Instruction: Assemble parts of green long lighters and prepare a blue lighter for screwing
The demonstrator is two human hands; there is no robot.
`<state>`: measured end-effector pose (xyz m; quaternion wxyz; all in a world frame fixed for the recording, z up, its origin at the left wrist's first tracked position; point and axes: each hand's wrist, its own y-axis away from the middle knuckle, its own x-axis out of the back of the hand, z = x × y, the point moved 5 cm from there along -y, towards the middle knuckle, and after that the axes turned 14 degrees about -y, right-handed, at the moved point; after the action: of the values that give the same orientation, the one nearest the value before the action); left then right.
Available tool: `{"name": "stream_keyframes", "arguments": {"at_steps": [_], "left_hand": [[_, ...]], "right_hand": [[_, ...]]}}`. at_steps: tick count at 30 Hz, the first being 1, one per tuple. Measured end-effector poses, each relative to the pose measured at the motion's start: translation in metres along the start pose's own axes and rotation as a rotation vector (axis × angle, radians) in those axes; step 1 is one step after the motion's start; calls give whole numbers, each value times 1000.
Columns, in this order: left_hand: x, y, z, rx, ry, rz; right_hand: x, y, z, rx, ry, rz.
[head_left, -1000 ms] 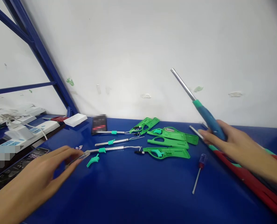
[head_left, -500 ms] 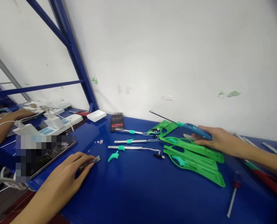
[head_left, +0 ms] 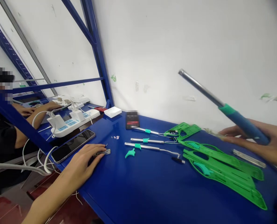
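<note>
My left hand (head_left: 83, 161) rests on the blue table with its fingers closed round small clear-and-metal pieces (head_left: 107, 151); most of them are hidden. My right hand (head_left: 272, 146) grips a blue long-nosed lighter (head_left: 243, 123) above the table, its metal tube pointing up and left. By that hand's fingertips is a blurred clear piece (head_left: 211, 133); I cannot tell whether it is held. Below it a clear narrow piece (head_left: 249, 158) lies beside green lighter casing halves (head_left: 231, 180). Several metal tubes with wires (head_left: 147, 147) and a loose teal trigger (head_left: 130, 152) lie between my hands.
A phone (head_left: 74, 145) and a white power strip (head_left: 82, 119) with plugs and cables are on the left. A white box (head_left: 112, 112) and a dark packet (head_left: 132, 120) stand near the wall. Another person's arm (head_left: 33, 119) is at the far left, beyond the blue frame (head_left: 95, 56).
The view has swung, shifting the table things rightward. My right hand has raised the lighter, which looks nearer and larger. The clear narrow piece beside the green casings has come into sight.
</note>
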<state>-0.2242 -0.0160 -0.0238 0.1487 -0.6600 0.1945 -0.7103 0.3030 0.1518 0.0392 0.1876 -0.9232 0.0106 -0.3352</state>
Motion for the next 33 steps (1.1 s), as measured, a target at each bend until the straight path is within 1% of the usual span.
{"name": "stream_keyframes", "arguments": {"at_steps": [1,3,6,9,10,13,15,18,20,21,23,24,26,28,30,33], "left_hand": [[-1,-4,0,-8,13,-4],[-4,-12,0,-24,38,-13],[-7,-20,0,-45,71,-34],[-9,-22,-4,-51,93,-52],[-8,-22,-6,-48,99,-55],[-5,-20,-14,-35,114,-54],[-3,-17,-19,-23,127,-52],[1,-14,-24,6,145,-58],[4,-11,-23,31,156,-57],[5,-10,-21,42,164,-53],[10,-6,-16,65,180,-37],[12,-5,-13,77,186,-25],[14,-1,-6,96,193,-11],[13,0,-1,101,185,-25],[9,0,2,85,188,-44],[1,-2,-3,50,225,-26]], "right_hand": [[-10,3,-9,-23,-11,-68],[-31,9,-34,-10,-54,-165],[-71,20,-82,33,-176,-316],[-116,31,-140,135,-280,-479],[-131,33,-159,183,-291,-503],[-179,39,-201,276,-198,-628],[-211,44,-219,337,-162,-700],[-256,53,-234,440,-118,-785],[-276,58,-238,490,-111,-807],[-282,59,-240,507,-116,-806],[-283,55,-241,530,-135,-776],[-278,51,-241,532,-144,-748],[-256,38,-236,511,-152,-674],[-225,23,-225,462,-152,-591],[-187,9,-207,418,-134,-494],[-132,-8,-163,270,4,-316]]}}
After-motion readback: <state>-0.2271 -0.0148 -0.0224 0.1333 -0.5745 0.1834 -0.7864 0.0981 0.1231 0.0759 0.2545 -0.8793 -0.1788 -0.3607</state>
